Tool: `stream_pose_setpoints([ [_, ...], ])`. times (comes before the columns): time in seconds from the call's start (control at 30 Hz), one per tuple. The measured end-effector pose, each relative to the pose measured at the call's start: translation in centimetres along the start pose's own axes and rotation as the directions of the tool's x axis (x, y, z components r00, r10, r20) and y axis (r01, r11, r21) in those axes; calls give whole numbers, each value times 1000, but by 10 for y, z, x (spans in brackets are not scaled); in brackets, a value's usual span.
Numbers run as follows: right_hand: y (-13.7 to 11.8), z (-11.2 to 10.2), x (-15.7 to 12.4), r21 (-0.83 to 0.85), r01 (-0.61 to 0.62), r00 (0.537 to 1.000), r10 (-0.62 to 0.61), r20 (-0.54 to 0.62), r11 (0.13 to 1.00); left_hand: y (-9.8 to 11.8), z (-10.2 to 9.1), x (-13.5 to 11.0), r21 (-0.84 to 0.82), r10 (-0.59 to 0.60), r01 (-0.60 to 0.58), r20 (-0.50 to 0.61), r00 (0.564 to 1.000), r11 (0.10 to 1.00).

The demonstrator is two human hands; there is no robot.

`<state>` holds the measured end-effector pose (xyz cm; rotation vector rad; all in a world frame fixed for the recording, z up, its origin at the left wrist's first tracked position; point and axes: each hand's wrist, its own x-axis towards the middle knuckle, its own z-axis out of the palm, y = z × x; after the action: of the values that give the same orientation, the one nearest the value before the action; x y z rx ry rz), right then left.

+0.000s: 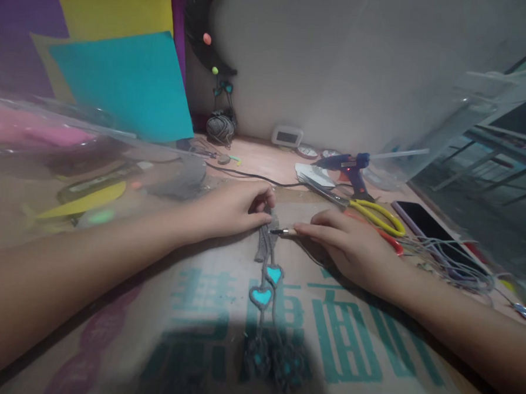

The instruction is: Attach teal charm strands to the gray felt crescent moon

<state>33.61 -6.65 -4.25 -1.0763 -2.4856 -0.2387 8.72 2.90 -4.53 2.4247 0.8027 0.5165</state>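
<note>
Grey knitted cords (264,247) hang down from my left hand (240,206), whose thumb and fingers pinch their upper end. Along them sit two turquoise hearts with grey edging, an upper heart (274,274) and a lower heart (261,297). At the near end are two dark, rounded grey-and-turquoise pieces (287,366), partly in shadow. My right hand (346,242) is closed around a slim tool (286,232) with a shiny metal tip, its exact kind unclear. That tip points left and touches or nearly touches the cords. A thin cord runs below the right hand.
Yellow-and-red-handled scissors (376,217), a blue glue gun (355,166) and a phone (432,235) under tangled cord (462,266) lie right. Behind are a small white display device (287,136) and a grey yarn ball (220,127). Clear plastic (128,149) and a turquoise sheet (123,84) are left.
</note>
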Motion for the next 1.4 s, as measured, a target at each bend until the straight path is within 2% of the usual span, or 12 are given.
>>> stream_pose_setpoints([
  [0.07, 1, 0, -1, 18, -26, 1000, 26, 18, 1000, 0, 0, 0, -4, -4, 4, 0, 1000, 1000],
  [0.13, 1, -4, -1, 59, -81, 996, 82, -19, 995, -1, 1, 0, -10, -6, 6, 6, 1000, 1000],
  [0.23, -1, -14, 4, 163, -224, 968, 238, -75, 961, -2, 1, 1, -24, -11, 11, 3, 1000, 1000],
  [0.3, -5, -23, 13, 259, -297, 946, 319, -50, 919, -2, 1, 1, -31, -12, 12, 0, 1000, 999],
  [0.47, -15, -29, 37, 465, -336, 918, 395, -32, 819, 2, -2, 1, -54, -25, 26, 18, 1000, 998],
  [0.57, -17, -18, 47, 534, -300, 935, 355, -2, 791, 1, -3, 1, -65, -1, 2, 20, 1000, 998],
  [0.73, -14, -1, 55, 506, -246, 963, 266, 35, 827, -3, -2, 0, -61, 38, -38, 1, 999, 997],
  [0.83, -13, -3, 57, 483, -237, 964, 267, 6, 843, -3, -2, 0, -71, 61, -60, 11, 998, 996],
  [0.97, -17, -8, 60, 501, -238, 939, 330, -101, 832, -3, -4, 0, -60, 70, -68, 22, 997, 996],
  [1.1, -19, -2, 60, 457, -187, 978, 211, -1, 869, -5, -3, -1, -78, 105, -104, 7, 994, 991],
  [1.27, -15, 4, 62, 508, -239, 944, 322, -80, 828, -6, -3, -1, -50, 79, -78, 20, 997, 996],
  [1.4, -14, 4, 64, 488, -218, 968, 249, 2, 845, -6, -2, 0, -50, 69, -68, 17, 998, 996],
])
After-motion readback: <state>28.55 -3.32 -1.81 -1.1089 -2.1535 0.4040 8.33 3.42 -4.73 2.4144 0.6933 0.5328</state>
